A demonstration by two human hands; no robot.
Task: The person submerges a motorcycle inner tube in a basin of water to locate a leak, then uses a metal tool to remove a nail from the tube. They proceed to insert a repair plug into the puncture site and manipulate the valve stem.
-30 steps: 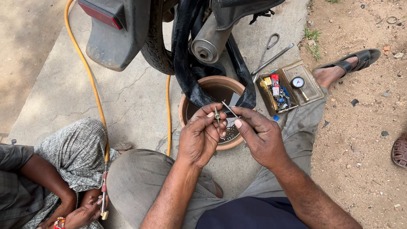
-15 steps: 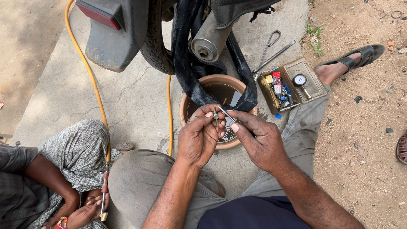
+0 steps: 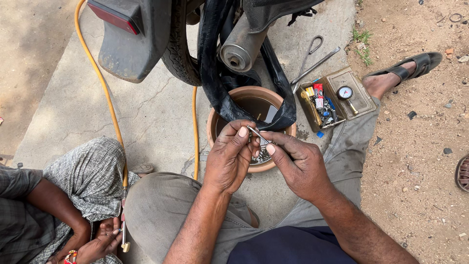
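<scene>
Metal glints between the person's 2 hands: a small thin silver metal piece [image 3: 257, 135], like a pin or valve tool, is pinched at its ends by the fingertips of the left hand [image 3: 232, 156] and the right hand [image 3: 298, 164]. Both hands are closed around it, thumbs and forefingers pressed together, the other fingers curled loosely. The piece sits directly above a round terracotta-coloured basin of dark water [image 3: 251, 105] that rests on the cracked concrete floor [image 3: 156, 112].

A slip looks like the main risk. The piece is tiny and held only by fingertips, so a loosened pinch would probably drop it into the murky water, where it would be hard to find. A limp black rubber inner tube [image 3: 215, 63] hangs from the wheel of a grey two-wheeler [image 3: 146, 39] and drapes over the basin rim, close to the hands; a careless jab with the thin metal end might nick it.

Both forearms reach forward from the person's lap, wrists bent inward so the palms face each other, elbows resting near the knees of grey trousers [image 3: 161, 205]. An open olive-green tin of small parts with a round pressure gauge [image 3: 337, 98] lies just right of the basin. A yellow air hose [image 3: 105, 93] runs along the floor to a second person's hand [image 3: 100, 242] at the lower left, which holds its nozzle.
</scene>
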